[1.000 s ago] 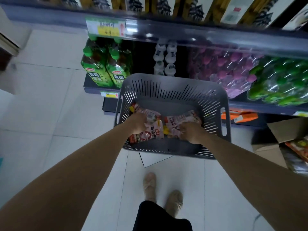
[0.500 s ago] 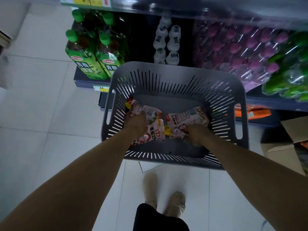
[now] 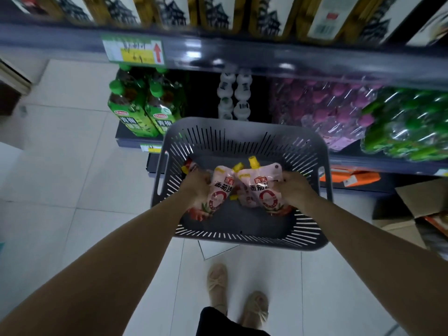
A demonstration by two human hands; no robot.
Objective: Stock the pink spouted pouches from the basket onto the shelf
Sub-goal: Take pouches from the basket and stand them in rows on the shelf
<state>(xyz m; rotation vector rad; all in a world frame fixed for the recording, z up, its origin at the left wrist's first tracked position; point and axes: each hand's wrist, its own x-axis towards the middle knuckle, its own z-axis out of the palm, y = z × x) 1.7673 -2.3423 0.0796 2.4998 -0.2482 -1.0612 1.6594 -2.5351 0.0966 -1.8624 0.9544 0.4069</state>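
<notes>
A dark grey slotted basket stands on the floor in front of the shelf unit. Both my hands are inside it. My left hand grips pink spouted pouches with yellow caps, held upright; a second one shows behind my fingers. My right hand grips another pink spouted pouch, also upright, its yellow spout pointing up. One more pink pouch shows between the two, and I cannot tell whether either hand holds it.
The low shelf behind the basket holds green-capped tea bottles, small white bottles, a purple-capped shrink pack and a green pack. Yellow-trimmed boxes fill the upper shelf. An open cardboard box lies at right. My feet stand on the tiled floor.
The pouches lay flat on the basket floor under my hands; now both hands have lifted them upright off the bottom. The camera view has tilted up, showing the upper shelf again.
</notes>
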